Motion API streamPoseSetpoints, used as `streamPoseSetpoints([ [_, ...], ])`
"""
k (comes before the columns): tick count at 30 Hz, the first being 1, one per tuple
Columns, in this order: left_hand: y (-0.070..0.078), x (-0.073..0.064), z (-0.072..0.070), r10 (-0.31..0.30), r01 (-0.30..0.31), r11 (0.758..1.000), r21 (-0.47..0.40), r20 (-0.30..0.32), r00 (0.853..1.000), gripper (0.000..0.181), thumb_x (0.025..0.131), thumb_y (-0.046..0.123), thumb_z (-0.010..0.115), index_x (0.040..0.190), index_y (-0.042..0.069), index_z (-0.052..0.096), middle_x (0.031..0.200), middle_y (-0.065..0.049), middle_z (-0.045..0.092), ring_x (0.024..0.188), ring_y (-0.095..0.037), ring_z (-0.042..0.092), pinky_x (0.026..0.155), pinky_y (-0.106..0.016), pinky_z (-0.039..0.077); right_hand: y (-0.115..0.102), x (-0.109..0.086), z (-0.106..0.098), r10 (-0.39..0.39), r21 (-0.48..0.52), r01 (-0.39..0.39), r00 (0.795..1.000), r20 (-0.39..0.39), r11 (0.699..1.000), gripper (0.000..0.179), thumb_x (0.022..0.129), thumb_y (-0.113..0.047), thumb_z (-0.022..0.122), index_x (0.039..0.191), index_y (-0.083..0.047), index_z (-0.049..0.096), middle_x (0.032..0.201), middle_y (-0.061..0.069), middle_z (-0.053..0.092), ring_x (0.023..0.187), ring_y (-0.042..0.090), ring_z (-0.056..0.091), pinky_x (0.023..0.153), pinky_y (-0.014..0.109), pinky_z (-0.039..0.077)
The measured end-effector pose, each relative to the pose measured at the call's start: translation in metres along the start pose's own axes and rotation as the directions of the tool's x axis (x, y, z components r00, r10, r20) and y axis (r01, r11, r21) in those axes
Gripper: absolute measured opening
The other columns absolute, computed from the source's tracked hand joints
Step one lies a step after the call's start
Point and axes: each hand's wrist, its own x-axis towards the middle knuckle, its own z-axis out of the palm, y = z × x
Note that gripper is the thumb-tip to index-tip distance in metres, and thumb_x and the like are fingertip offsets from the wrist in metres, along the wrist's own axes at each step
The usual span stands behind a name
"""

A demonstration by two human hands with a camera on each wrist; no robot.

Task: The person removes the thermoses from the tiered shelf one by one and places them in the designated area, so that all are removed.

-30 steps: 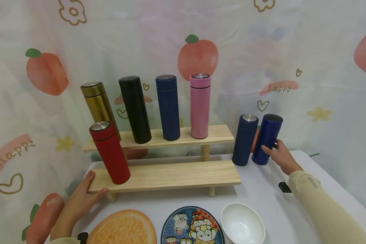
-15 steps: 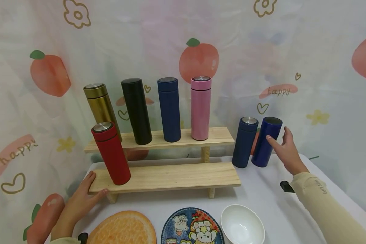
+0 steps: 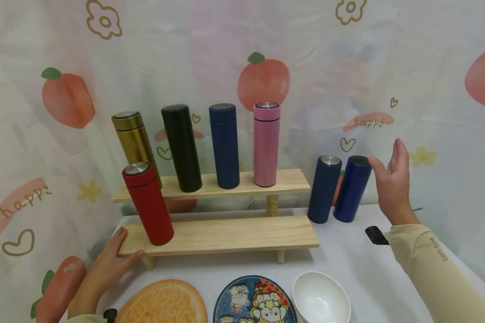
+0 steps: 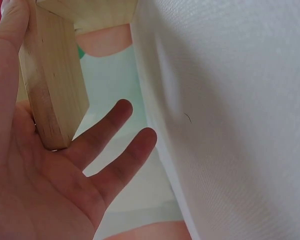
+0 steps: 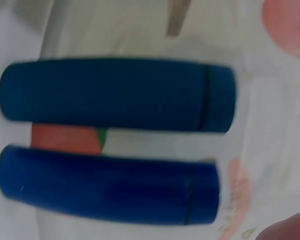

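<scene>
My left hand [image 3: 106, 268] rests against the left end of the lower tier of a two-tier wooden shelf [image 3: 242, 233]. In the left wrist view, two fingers [image 4: 122, 165] extend straight beneath the board. At the right, my right hand [image 3: 394, 184] is raised with straight fingers beside a shiny blue thermos [image 3: 351, 190], its thumb near the lid; whether it touches is unclear. That thermos stands next to a matte navy thermos [image 3: 324, 190] on the table. A red thermos [image 3: 149, 204] stands on the lower tier, near my left hand.
On the upper tier stand a gold thermos [image 3: 134, 141], a black thermos [image 3: 182, 150], a navy thermos [image 3: 224, 148] and a pink thermos [image 3: 266, 146]. In front lie an orange round mat [image 3: 163, 303] and a cartoon-printed plate [image 3: 254, 300], with a white bowl [image 3: 321, 296] beside them.
My right hand has let go of the shiny blue thermos and moved up and to the right, its fingers straightening. The left hand stays on the shelf.
</scene>
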Motion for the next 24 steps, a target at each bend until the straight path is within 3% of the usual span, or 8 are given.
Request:
streamPoseSetpoints([
  [5, -0.001, 0.000, 0.000, -0.005, 0.005, 1.000, 0.001, -0.002, 1.000, 0.103, 0.100, 0.051, 0.073, 0.165, -0.011, 0.023, 0.171, -0.034, 0.019, 0.152, -0.060, 0.024, 0.111, -0.078, 0.029, -0.022, -0.013, 0.032, -0.077, 0.236, 0.068, 0.997, 0.026, 0.969, 0.086, 0.104, -0.002, 0.058, 0.172, -0.007, 0.006, 0.180, 0.004, 0.000, 0.162, 0.007, -0.002, 0.125, 0.021, 0.003],
  [11, 0.001, 0.003, 0.001, -0.026, 0.026, 1.000, 0.006, 0.018, 1.000, 0.105, 0.100, 0.054, 0.072, 0.166, -0.009, 0.021, 0.172, -0.033, 0.017, 0.153, -0.059, 0.023, 0.113, -0.078, 0.028, -0.054, -0.032, 0.070, -0.140, 0.469, 0.070, 0.983, 0.115, 0.881, 0.076, 0.106, 0.001, 0.048, 0.171, -0.006, 0.011, 0.180, 0.007, 0.003, 0.164, 0.012, 0.001, 0.127, 0.025, 0.007],
  [14, 0.002, 0.003, 0.001, -0.036, 0.036, 0.999, 0.009, 0.024, 0.999, 0.106, 0.100, 0.055, 0.072, 0.166, -0.009, 0.020, 0.172, -0.033, 0.016, 0.153, -0.058, 0.022, 0.113, -0.077, 0.028, -0.066, -0.039, 0.088, -0.187, 0.526, 0.084, 0.972, 0.145, 0.846, 0.074, 0.105, 0.002, 0.047, 0.171, -0.004, 0.014, 0.179, 0.008, 0.006, 0.164, 0.014, 0.004, 0.128, 0.027, 0.008],
  [18, 0.002, 0.002, 0.000, -0.035, 0.035, 0.999, 0.010, 0.021, 0.999, 0.106, 0.099, 0.055, 0.072, 0.166, -0.009, 0.020, 0.172, -0.034, 0.016, 0.153, -0.059, 0.022, 0.113, -0.077, 0.028, -0.077, -0.046, 0.112, -0.217, 0.556, 0.083, 0.959, 0.180, 0.827, 0.075, 0.104, 0.001, 0.047, 0.171, -0.004, 0.014, 0.180, 0.008, 0.010, 0.164, 0.015, 0.007, 0.129, 0.030, 0.009],
  [24, 0.002, 0.002, 0.000, -0.042, 0.042, 0.999, 0.008, 0.019, 0.999, 0.106, 0.099, 0.055, 0.073, 0.166, -0.010, 0.021, 0.171, -0.034, 0.017, 0.153, -0.059, 0.022, 0.114, -0.077, 0.028, -0.085, -0.054, 0.153, -0.252, 0.562, 0.074, 0.936, 0.246, 0.824, 0.078, 0.102, 0.000, 0.048, 0.172, -0.006, 0.015, 0.179, 0.006, 0.014, 0.164, 0.014, 0.010, 0.129, 0.035, 0.014],
])
